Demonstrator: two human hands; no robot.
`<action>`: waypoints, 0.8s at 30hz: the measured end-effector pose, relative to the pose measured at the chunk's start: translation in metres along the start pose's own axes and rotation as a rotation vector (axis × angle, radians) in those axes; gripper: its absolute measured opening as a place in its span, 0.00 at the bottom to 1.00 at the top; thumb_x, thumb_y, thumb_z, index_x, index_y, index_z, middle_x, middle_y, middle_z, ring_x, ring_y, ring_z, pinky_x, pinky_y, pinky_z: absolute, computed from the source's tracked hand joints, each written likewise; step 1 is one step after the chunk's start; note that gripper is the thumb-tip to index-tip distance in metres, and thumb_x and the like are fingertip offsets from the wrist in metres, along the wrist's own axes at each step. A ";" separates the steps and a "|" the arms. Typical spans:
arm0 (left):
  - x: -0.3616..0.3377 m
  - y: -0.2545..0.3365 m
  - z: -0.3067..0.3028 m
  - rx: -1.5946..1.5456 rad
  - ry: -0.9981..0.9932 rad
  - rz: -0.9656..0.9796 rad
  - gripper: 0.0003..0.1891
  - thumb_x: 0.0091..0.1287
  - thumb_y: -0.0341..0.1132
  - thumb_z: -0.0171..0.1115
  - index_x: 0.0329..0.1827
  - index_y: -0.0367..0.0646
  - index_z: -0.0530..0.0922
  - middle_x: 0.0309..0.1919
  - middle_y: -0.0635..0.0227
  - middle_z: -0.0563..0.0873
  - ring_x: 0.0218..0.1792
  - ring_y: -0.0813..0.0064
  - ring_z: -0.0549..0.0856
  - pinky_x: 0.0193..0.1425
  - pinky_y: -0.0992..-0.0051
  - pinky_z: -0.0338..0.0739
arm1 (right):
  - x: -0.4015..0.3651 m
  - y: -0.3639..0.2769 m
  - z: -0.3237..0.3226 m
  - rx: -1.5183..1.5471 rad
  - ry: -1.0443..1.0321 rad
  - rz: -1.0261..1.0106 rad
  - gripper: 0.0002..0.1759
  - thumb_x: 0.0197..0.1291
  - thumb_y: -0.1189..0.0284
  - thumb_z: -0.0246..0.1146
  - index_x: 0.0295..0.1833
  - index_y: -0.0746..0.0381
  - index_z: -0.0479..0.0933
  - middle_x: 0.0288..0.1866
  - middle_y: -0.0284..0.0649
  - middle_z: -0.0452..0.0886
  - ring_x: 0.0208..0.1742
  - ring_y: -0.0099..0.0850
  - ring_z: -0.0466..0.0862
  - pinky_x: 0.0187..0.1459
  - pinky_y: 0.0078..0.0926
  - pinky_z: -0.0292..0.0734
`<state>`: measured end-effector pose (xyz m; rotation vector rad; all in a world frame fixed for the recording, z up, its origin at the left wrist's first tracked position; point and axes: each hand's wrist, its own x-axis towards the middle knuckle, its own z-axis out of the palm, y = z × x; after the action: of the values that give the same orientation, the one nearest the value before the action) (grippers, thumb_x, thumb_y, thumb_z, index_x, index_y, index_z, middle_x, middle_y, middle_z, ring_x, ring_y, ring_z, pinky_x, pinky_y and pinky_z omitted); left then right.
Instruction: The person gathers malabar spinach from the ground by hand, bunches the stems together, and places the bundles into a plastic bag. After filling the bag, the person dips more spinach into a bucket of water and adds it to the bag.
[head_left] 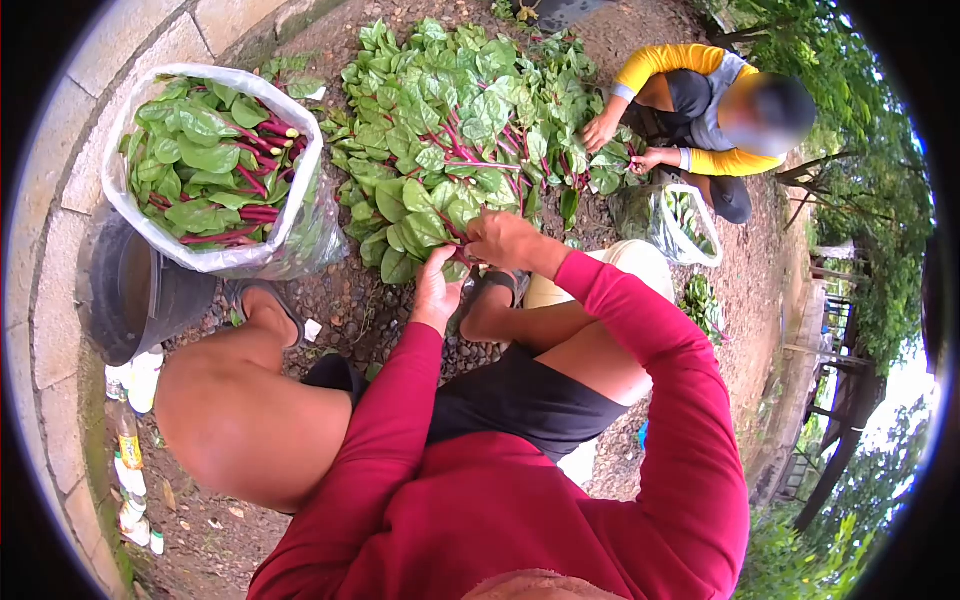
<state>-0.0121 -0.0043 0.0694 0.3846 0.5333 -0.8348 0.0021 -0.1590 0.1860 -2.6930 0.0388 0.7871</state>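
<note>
Both my hands meet at the near edge of a big heap of red-stemmed leafy greens (430, 110), which look like Malabar spinach. My left hand (436, 290) is closed around the lower stems of a small bunch of Malabar spinach (412, 215), its leaves pointing away to the upper left. Beside it, my right hand (503, 240) has its fingers pinched at the reddish stems of the same bunch. The fingertips partly hide the stems. Left of the heap stands a clear plastic bag (312, 165) full of the same greens, stems showing on top.
A black bucket (120, 285) stands by the block wall (60, 300) at left, with several bottles (130, 450) below it. Across the heap, a person in yellow sleeves (675, 65) handles greens near a second plastic bag (705, 240). A pale rounded container (640, 265) is by my right knee.
</note>
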 end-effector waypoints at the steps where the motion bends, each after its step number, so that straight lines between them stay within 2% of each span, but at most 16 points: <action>1: 0.000 0.002 -0.003 -0.028 -0.025 -0.021 0.19 0.62 0.40 0.74 0.54 0.49 0.80 0.52 0.72 0.83 0.55 0.72 0.79 0.61 0.63 0.75 | 0.000 0.000 0.003 -0.007 0.024 -0.033 0.17 0.61 0.60 0.66 0.45 0.63 0.81 0.40 0.53 0.83 0.45 0.51 0.84 0.48 0.47 0.79; 2: -0.004 0.005 0.001 -0.057 -0.051 -0.042 0.19 0.62 0.40 0.74 0.54 0.49 0.80 0.52 0.72 0.83 0.56 0.72 0.79 0.61 0.62 0.75 | 0.000 0.001 0.007 -0.013 0.048 -0.065 0.17 0.61 0.60 0.66 0.45 0.64 0.81 0.40 0.53 0.84 0.45 0.51 0.85 0.47 0.47 0.79; 5: -0.010 0.008 0.020 -0.055 0.058 -0.019 0.19 0.62 0.45 0.76 0.50 0.50 0.80 0.46 0.73 0.84 0.50 0.74 0.81 0.58 0.64 0.77 | -0.002 -0.001 0.017 -0.087 0.070 -0.107 0.17 0.62 0.60 0.65 0.44 0.64 0.81 0.40 0.52 0.84 0.44 0.50 0.85 0.47 0.48 0.79; 6: -0.004 0.005 0.016 0.074 0.098 -0.017 0.19 0.62 0.46 0.76 0.50 0.49 0.81 0.44 0.73 0.84 0.47 0.74 0.82 0.56 0.65 0.78 | -0.003 -0.004 0.017 -0.122 0.070 -0.114 0.17 0.62 0.61 0.65 0.44 0.64 0.81 0.40 0.51 0.84 0.44 0.50 0.85 0.46 0.47 0.80; 8: 0.008 0.000 0.007 0.333 0.179 -0.011 0.19 0.62 0.48 0.76 0.49 0.49 0.81 0.40 0.74 0.85 0.42 0.75 0.84 0.52 0.67 0.80 | -0.002 -0.005 0.014 -0.063 -0.046 -0.167 0.16 0.63 0.61 0.64 0.45 0.63 0.82 0.40 0.49 0.84 0.44 0.50 0.85 0.47 0.46 0.80; 9: 0.010 -0.003 0.007 0.255 0.187 0.040 0.18 0.62 0.44 0.76 0.49 0.46 0.83 0.37 0.75 0.85 0.35 0.75 0.84 0.47 0.70 0.82 | -0.001 -0.004 0.011 -0.034 -0.104 -0.194 0.16 0.64 0.61 0.63 0.46 0.63 0.82 0.40 0.49 0.85 0.44 0.49 0.85 0.47 0.46 0.81; 12: 0.009 -0.006 0.011 0.214 0.187 0.117 0.17 0.62 0.39 0.75 0.51 0.44 0.83 0.38 0.73 0.86 0.35 0.74 0.84 0.43 0.70 0.81 | 0.030 0.033 -0.027 0.169 -0.198 0.022 0.16 0.65 0.61 0.61 0.50 0.61 0.83 0.43 0.49 0.86 0.45 0.49 0.86 0.49 0.44 0.82; 14: 0.016 -0.012 0.002 0.215 0.187 0.141 0.17 0.61 0.36 0.75 0.51 0.43 0.82 0.40 0.72 0.86 0.36 0.73 0.85 0.43 0.69 0.81 | 0.082 0.132 -0.005 -0.408 0.010 -0.098 0.16 0.65 0.64 0.59 0.52 0.59 0.84 0.50 0.51 0.86 0.49 0.49 0.86 0.53 0.43 0.82; 16: 0.025 -0.016 -0.007 0.232 0.177 0.161 0.17 0.61 0.34 0.74 0.52 0.43 0.82 0.41 0.71 0.86 0.39 0.73 0.85 0.44 0.68 0.81 | 0.080 0.142 -0.028 -0.209 0.173 0.267 0.19 0.64 0.69 0.57 0.58 0.58 0.82 0.56 0.53 0.85 0.55 0.48 0.86 0.58 0.43 0.81; 19: 0.022 -0.010 -0.009 0.265 0.181 0.231 0.19 0.60 0.31 0.73 0.55 0.41 0.81 0.45 0.70 0.86 0.44 0.73 0.85 0.49 0.67 0.81 | 0.104 0.175 -0.005 -0.127 0.308 0.357 0.22 0.62 0.73 0.56 0.63 0.57 0.78 0.57 0.53 0.84 0.59 0.49 0.84 0.60 0.43 0.80; 20: 0.023 -0.007 -0.010 0.247 0.187 0.224 0.22 0.60 0.29 0.72 0.58 0.41 0.80 0.47 0.70 0.86 0.46 0.73 0.85 0.51 0.68 0.80 | 0.119 0.202 0.020 -0.128 0.382 0.272 0.27 0.60 0.75 0.58 0.67 0.56 0.75 0.57 0.54 0.84 0.59 0.49 0.84 0.61 0.43 0.79; 22: 0.025 -0.002 -0.013 0.216 0.186 0.202 0.27 0.59 0.24 0.70 0.64 0.39 0.77 0.52 0.68 0.85 0.48 0.72 0.84 0.55 0.70 0.78 | 0.128 0.207 0.033 -0.138 0.323 0.351 0.24 0.59 0.75 0.60 0.63 0.55 0.79 0.55 0.52 0.85 0.58 0.49 0.85 0.60 0.42 0.80; 24: 0.030 0.002 -0.018 0.215 0.199 0.207 0.26 0.59 0.24 0.71 0.62 0.40 0.79 0.51 0.68 0.86 0.47 0.72 0.85 0.53 0.69 0.80 | 0.127 0.197 0.026 -0.119 0.246 0.399 0.19 0.59 0.73 0.62 0.57 0.55 0.83 0.53 0.50 0.86 0.56 0.48 0.85 0.59 0.41 0.80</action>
<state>0.0013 -0.0114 0.0373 0.7141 0.5785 -0.6589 0.0732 -0.3276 0.0375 -2.9219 0.6217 0.5695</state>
